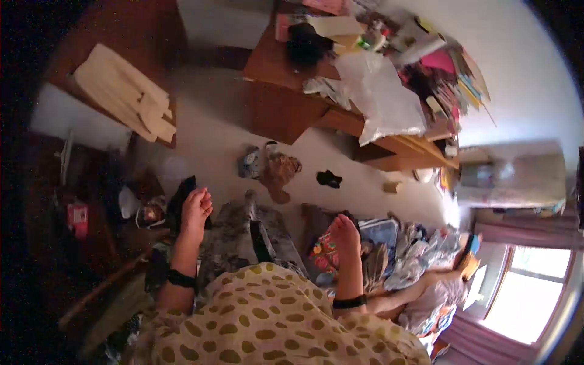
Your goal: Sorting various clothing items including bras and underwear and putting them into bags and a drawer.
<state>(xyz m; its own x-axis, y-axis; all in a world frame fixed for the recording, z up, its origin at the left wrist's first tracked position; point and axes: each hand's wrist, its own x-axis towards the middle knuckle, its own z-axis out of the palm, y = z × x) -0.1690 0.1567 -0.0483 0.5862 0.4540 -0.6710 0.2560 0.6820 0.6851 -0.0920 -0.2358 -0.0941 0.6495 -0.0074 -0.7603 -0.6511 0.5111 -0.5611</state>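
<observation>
My left hand (196, 210) is raised in front of me, its fingers half curled and a little apart, with nothing visible in them. Just beyond it is a dark item (182, 193), and I cannot tell whether they touch. My right hand (345, 233) is held out over a pile of clothes, beside a red floral cloth (323, 252). Its fingers are foreshortened and blurred, so their grip does not show. A black band circles each wrist. Grey patterned fabric (231, 243) with a black strip (261, 242) lies between my forearms.
On the floor (213, 115) ahead lie a brown cloth heap (280, 173) and a black item (328, 178). A cluttered wooden desk (286, 112) stands beyond, a clear plastic sheet (383, 91) draped over it. Heaped clothes (420, 258) and what looks like another person's bare limb (404, 293) are at right.
</observation>
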